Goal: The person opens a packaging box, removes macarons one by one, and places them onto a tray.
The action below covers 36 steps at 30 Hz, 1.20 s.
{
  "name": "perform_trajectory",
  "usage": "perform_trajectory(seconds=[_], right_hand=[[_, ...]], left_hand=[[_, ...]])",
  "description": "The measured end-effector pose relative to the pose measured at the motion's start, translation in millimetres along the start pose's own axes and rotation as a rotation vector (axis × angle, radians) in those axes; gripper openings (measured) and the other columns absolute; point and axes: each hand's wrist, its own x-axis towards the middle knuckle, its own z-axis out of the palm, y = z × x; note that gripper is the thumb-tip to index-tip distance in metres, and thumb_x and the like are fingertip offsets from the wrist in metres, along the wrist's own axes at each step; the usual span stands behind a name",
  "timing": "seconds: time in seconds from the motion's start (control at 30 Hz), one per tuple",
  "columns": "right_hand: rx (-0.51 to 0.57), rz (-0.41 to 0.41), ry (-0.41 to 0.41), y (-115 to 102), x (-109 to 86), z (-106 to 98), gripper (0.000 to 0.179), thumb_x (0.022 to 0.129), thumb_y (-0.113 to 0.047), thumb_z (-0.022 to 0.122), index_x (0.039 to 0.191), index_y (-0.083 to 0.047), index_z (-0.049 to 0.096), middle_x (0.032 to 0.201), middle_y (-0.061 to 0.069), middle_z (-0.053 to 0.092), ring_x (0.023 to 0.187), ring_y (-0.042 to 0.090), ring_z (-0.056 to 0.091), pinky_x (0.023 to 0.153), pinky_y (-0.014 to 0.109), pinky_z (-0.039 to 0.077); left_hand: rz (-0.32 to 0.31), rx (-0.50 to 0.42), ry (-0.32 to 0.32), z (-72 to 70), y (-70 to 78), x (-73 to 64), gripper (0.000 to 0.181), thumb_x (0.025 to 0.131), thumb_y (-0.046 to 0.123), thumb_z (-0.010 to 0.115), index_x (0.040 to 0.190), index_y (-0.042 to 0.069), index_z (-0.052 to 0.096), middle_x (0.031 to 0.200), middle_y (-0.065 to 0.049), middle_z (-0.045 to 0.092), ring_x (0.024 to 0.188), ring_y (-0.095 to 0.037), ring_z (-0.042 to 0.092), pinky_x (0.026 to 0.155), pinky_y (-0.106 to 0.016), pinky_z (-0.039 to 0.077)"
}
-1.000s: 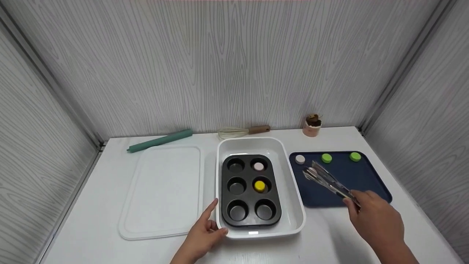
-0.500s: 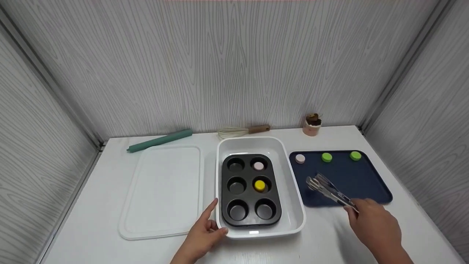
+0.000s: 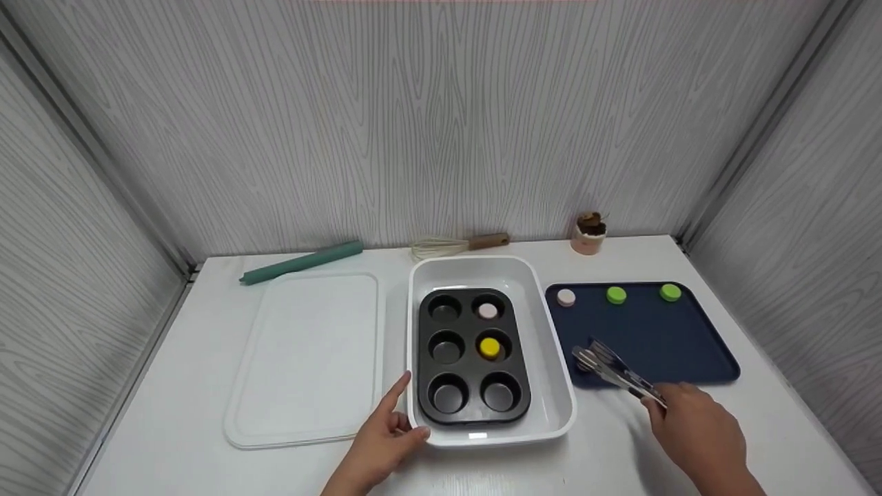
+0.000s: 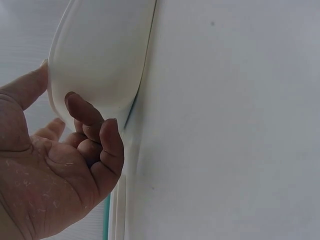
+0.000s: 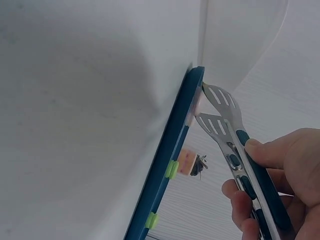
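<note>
My right hand (image 3: 699, 427) grips metal tongs (image 3: 617, 372) with slotted heads and dark blue grips. Their heads are at the near left corner of a navy tray (image 3: 654, 344). Something pale pink shows between or behind the heads, mostly hidden; whether they touch it I cannot tell. Along the tray's far side sit a pink round piece (image 3: 566, 297) and two green ones. My left hand (image 3: 386, 441) holds the near left corner of a white basin (image 3: 551, 386), thumb on the rim, index finger along the side. Inside lies a dark muffin tin (image 3: 475, 406) with a pink piece (image 3: 488, 311) and a yellow piece (image 3: 489, 347) in its right-hand cups.
Left of the basin lies a white rectangular lid-like panel (image 3: 310, 358). Behind it rests a green rolling pin (image 3: 303, 263). A whisk (image 3: 460, 246) and a small potted plant (image 3: 588, 234) stand along the back wall. Walls enclose the white table on both sides.
My right hand and the tongs have come nearer, from the tray's middle left to its near left corner. The pale pink thing at the heads shifted with them. My left hand stays put.
</note>
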Motion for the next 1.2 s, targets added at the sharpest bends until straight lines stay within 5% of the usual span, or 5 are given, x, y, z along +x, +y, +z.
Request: perform_trajectory(seconds=[0.53,1.2], right_hand=[[-0.001,0.059,-0.04,-1.3,0.1,-1.0,0.025,0.092,-0.02,0.079,0.107,-0.001,0.077,0.099,0.02,0.073,0.08,0.039,0.071,0.061,0.056,0.055],[0.018,0.051,0.03,-8.1,0.7,-6.8,0.029,0.091,-0.021,0.08,0.107,0.002,0.076,0.087,0.012,0.07,0.07,0.032,0.068,0.056,0.053,0.054]], left_hand=[[-0.012,0.025,0.005,0.6,0.8,0.8,0.099,0.091,0.012,0.081,0.17,0.01,0.021,0.08,-0.005,0.067,0.064,-0.013,0.055,0.056,-0.024,0.045],[0.011,0.015,0.005,0.7,-1.5,0.1,0.098,0.091,0.009,0.079,0.169,0.009,0.02,0.077,-0.003,0.062,0.059,-0.009,0.049,0.055,-0.022,0.043]])
